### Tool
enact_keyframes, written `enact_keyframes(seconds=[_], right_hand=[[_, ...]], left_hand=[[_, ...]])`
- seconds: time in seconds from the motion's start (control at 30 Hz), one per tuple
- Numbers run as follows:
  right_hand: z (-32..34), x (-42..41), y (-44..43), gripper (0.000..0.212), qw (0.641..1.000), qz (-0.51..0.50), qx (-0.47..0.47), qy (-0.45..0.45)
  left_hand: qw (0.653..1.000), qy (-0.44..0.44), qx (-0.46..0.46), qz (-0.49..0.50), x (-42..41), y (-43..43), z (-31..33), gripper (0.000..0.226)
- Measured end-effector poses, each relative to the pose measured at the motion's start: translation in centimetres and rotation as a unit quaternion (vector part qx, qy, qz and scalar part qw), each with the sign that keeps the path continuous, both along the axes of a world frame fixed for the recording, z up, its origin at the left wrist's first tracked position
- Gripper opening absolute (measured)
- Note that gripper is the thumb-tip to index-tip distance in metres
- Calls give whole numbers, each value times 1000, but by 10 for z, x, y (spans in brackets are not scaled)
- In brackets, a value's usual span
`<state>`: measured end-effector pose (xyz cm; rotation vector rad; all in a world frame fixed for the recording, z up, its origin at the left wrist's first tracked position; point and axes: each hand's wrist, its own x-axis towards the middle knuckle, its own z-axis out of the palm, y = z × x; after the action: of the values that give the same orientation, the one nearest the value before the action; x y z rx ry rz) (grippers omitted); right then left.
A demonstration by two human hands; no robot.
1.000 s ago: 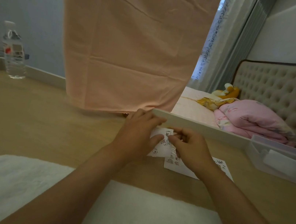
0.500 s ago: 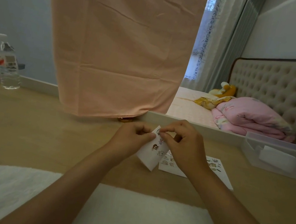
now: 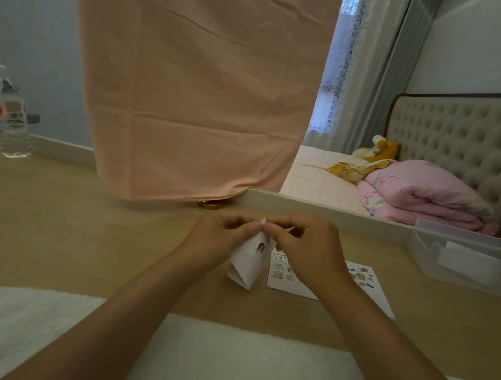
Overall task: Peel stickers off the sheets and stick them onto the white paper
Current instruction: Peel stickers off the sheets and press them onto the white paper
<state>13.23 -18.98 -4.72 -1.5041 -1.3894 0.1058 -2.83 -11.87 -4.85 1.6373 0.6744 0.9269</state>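
My left hand point(image 3: 219, 239) and right hand point(image 3: 309, 255) pinch the bent sticker sheet point(image 3: 248, 262) at its top; the right partly hides the flat sheet point(image 3: 282, 276).

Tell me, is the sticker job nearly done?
Hard to say what's done: the flat sheet on the table shows many stickers, stuck or unpeeled I cannot tell. In hand: the left hand and right hand pinch the top edge of a small sticker sheet, held up. Left: that sheet has stickers on it.
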Motion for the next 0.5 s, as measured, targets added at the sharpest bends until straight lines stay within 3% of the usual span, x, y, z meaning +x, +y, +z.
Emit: enact_keyframes(seconds=[0.5], right_hand=[[2, -1, 2, 10, 998, -8, -7, 55]], left_hand=[[998, -35, 29, 31, 4, -4, -3, 7]])
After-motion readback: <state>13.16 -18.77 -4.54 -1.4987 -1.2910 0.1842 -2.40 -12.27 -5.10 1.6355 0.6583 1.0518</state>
